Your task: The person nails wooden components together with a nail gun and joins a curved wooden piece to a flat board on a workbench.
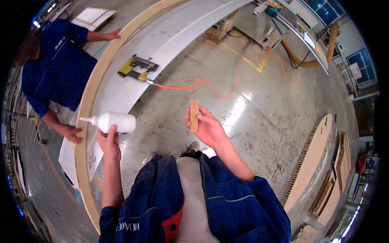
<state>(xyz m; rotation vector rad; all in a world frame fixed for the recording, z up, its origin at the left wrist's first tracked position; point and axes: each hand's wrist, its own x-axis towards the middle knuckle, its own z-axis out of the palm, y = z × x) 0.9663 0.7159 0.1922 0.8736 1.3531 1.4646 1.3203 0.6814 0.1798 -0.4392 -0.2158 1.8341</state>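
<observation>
My left hand is closed round a white glue bottle, which lies tilted on its side with the nozzle toward the left. That nozzle reaches over the edge of a long curved wooden strip; I cannot tell whether it touches. Between the thumb and fingers of my right hand is a small flat wooden block, held upright over the floor. Beyond the bottle, a yellow and black nail gun rests on the white curved panel, its orange air hose attached.
A co-worker in blue stands at the left, both hands at the curved strip. The orange hose trails across the floor. At the right lie a curved wooden piece, more boards and a hammer. A machine table stands far off.
</observation>
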